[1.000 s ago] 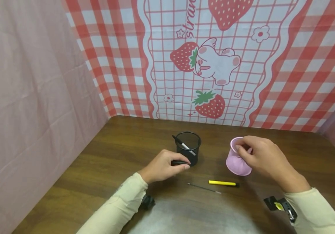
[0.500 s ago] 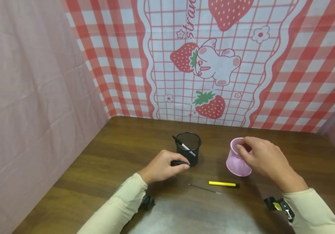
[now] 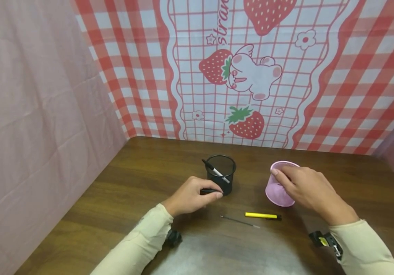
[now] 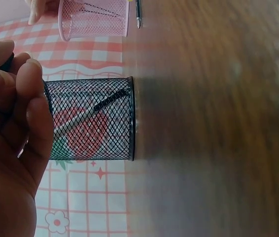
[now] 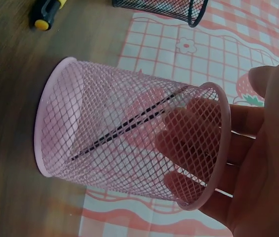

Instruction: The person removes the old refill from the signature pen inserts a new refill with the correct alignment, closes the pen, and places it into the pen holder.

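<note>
My left hand (image 3: 193,194) pinches a slim black pen (image 3: 209,190) beside the black mesh pen cup (image 4: 92,118). A white marker with a black end (image 3: 219,173) leans inside that cup. My right hand (image 3: 308,189) is at the mouth of the pink mesh pen cup (image 3: 279,194), thumb over the near rim. In the right wrist view, its loosely extended fingers (image 5: 184,143) show through the mesh. Thin dark sticks (image 5: 124,126) slant inside the pink cup, their upper ends near the fingertips.
In front of the cups, a yellow pen-like thing with a black end (image 3: 262,215) and a thin pen refill (image 3: 239,221) lie on the brown wooden table (image 3: 141,168). A strawberry-print cloth (image 3: 190,126) hangs behind; a pink curtain (image 3: 45,114) is at the left.
My right thumb and fingers have spread apart at the pink cup's mouth, and the hand has dipped slightly. The left hand stays in place with the pen.
</note>
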`<state>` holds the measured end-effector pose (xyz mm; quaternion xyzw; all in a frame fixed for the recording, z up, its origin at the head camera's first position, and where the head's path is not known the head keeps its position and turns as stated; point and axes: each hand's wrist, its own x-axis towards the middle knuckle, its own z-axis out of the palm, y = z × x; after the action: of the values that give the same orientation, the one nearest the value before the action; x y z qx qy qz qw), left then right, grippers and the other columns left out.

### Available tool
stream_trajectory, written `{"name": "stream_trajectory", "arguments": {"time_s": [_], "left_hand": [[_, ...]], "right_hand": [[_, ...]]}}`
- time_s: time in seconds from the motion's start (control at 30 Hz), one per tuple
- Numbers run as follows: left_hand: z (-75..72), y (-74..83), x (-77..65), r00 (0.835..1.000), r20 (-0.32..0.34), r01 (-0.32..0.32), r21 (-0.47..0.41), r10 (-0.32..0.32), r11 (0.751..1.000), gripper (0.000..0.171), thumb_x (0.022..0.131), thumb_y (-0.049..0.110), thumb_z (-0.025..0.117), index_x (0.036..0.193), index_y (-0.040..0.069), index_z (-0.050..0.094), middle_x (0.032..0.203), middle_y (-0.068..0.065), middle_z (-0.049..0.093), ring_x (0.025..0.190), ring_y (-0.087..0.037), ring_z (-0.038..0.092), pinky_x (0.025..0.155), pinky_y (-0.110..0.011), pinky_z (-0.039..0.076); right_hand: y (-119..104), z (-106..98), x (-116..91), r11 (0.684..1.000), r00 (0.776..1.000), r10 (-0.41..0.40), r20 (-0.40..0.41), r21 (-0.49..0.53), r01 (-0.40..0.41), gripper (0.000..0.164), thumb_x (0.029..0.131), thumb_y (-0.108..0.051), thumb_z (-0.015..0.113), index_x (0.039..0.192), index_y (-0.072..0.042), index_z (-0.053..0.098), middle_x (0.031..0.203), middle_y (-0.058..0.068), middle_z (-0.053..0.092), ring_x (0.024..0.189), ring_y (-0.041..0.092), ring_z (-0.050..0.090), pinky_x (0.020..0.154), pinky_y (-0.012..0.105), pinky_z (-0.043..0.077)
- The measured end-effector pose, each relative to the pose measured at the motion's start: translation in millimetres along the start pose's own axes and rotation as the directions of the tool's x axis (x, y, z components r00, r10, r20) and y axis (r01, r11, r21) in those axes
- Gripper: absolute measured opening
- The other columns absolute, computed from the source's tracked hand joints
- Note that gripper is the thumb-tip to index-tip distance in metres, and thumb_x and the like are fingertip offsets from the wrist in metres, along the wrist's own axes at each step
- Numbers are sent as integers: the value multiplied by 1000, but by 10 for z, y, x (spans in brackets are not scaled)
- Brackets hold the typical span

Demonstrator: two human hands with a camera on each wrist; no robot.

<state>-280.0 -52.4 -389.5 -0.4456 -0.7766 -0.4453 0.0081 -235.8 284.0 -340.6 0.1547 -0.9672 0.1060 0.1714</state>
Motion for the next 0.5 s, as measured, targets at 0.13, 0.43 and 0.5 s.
{"name": "stream_trajectory", "arguments": {"time_s": [0.13,0.43,0.5], "left_hand": [[-2,1,-1,1000,1,8,-1,-8,1000,19,97,23,69,104,6,76,85,-1,72,49,-3,58,50,-24,52],[-4,2,-9,1000,6,19,-2,-19,1000,20,98,23,68,105,6,76,85,-4,72,49,-4,58,50,-25,52],[-6,3,-10,1000,10,21,-7,-20,1000,20,98,23,68,105,6,76,84,-6,72,49,-5,58,50,-25,52]], "right_hand": [[6,11,7,1000,1000,1,-3,3,-1,35,106,-43,44,94,-25,72,90,-1,70,89,31,68,75,61,51],[-7,24,13,1000,999,0,52,11,0,42,107,-44,41,82,-26,70,89,-2,68,89,27,66,74,61,51],[-6,32,10,1000,999,1,53,11,-2,42,107,-45,41,86,-25,72,92,-1,69,90,27,66,76,60,51]]}}
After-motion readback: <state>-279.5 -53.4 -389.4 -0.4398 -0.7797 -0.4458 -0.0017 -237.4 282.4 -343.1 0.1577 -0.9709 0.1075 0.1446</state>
